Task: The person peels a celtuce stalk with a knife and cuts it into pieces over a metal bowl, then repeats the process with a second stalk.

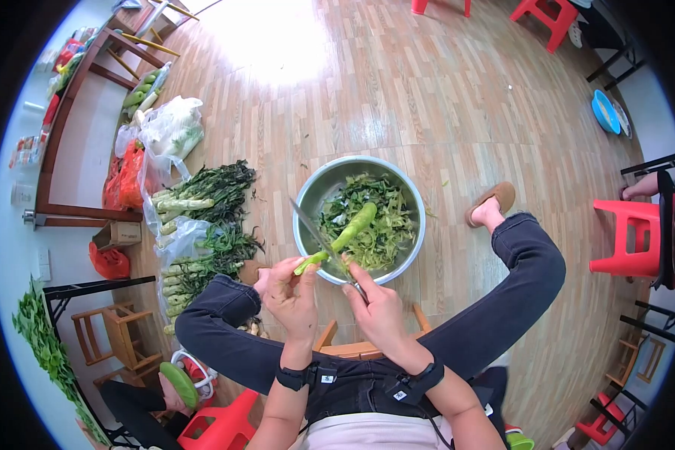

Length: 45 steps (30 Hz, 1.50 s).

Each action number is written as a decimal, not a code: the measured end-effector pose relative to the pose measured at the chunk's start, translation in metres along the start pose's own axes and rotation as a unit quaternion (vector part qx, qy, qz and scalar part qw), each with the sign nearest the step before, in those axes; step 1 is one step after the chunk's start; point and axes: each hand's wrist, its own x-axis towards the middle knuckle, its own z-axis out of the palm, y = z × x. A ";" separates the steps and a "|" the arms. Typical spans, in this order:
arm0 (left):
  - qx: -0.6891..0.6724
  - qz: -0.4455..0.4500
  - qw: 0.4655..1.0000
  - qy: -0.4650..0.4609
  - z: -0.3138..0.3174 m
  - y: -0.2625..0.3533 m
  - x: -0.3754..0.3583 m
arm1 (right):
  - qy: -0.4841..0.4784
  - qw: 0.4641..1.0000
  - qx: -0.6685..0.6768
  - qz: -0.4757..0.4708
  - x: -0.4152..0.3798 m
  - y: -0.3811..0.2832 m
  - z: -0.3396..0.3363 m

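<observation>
My left hand (294,298) is closed around the lower end of a pale green celtuce stem (356,226), which points up and away over the bowl. The handle of a long-bladed knife (310,226) is in my right hand (380,311). Its blade crosses the stem just beyond my left fingers. Beneath both sits a steel bowl (314,192) holding green peelings and dark leaves (391,229).
Leafy celtuce stalks (184,279) lie on the floor to the left, with white plastic bags (174,127) beyond them. A red stool (626,238) stands at the right. Another person's leg (136,401) shows at lower left.
</observation>
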 end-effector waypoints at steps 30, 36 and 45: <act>-0.048 -0.042 0.997 0.048 0.006 0.003 0.004 | -0.002 0.999 0.045 -0.007 0.001 -0.014 0.000; -0.052 -0.033 0.997 0.046 0.007 0.002 0.004 | 0.003 0.999 0.047 -0.019 0.002 -0.014 0.003; -0.057 -0.044 0.996 0.052 0.008 0.004 0.002 | 0.015 0.999 0.040 -0.009 0.005 -0.009 0.006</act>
